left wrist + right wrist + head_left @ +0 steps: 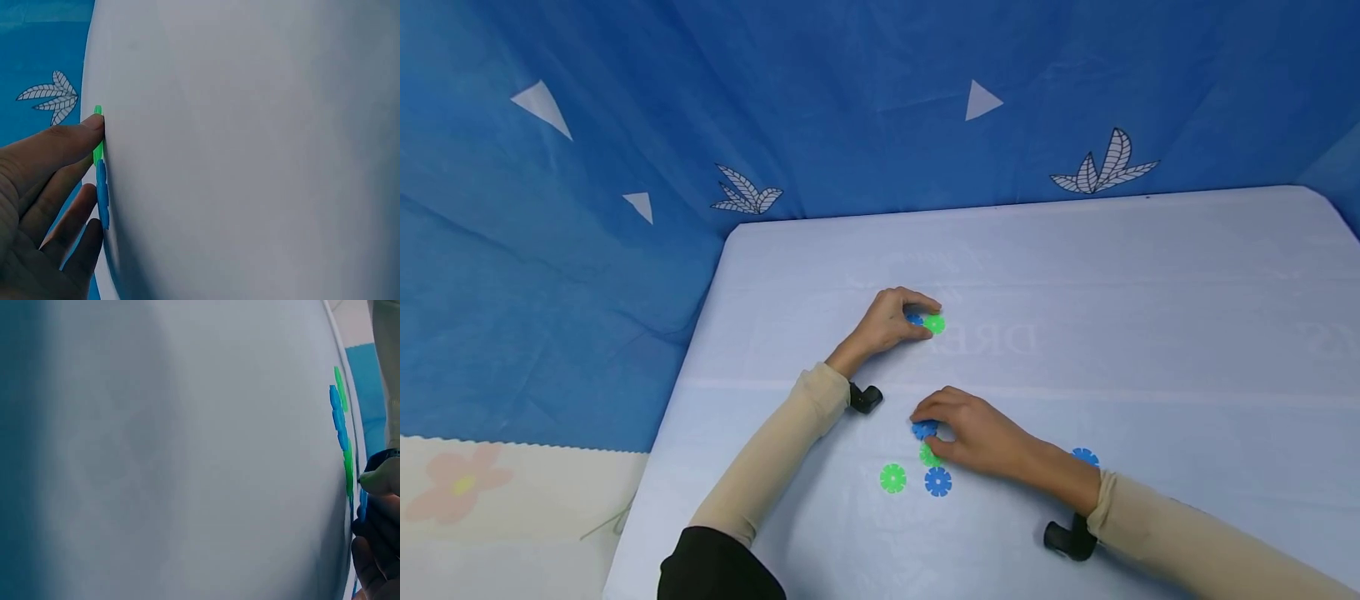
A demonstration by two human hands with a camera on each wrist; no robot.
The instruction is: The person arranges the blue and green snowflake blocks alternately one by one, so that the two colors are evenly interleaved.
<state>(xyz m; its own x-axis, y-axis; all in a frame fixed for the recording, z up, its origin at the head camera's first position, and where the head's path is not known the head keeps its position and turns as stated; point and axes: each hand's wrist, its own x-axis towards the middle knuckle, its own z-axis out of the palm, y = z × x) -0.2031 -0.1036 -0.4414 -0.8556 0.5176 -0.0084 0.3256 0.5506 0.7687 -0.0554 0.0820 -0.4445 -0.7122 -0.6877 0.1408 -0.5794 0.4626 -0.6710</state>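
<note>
Going left to right on my feed, a loose green disc [892, 478] lies flat on the white tabletop [1150, 317], closer to the left edge than the right. Up from it, nearer the far edge, I've got the left hand [887, 323] fairly narrow, thumb and fingertips pinching the far green disc [935, 323]. An inner blue disc [913, 319] sits right beside that, so the pair's long axis runs roughly parallel to the far edge. Then the right hand [977, 429], also bent in a small pinch on the gripped blue disc [924, 430]. That one, the middle green disc [929, 456] and the lower blue disc [937, 482] make a row pointing away from the far edge; can't tell if they're all touching. Rightmost, an outer blue disc [1085, 455] peeks out behind the right forearm.
</note>
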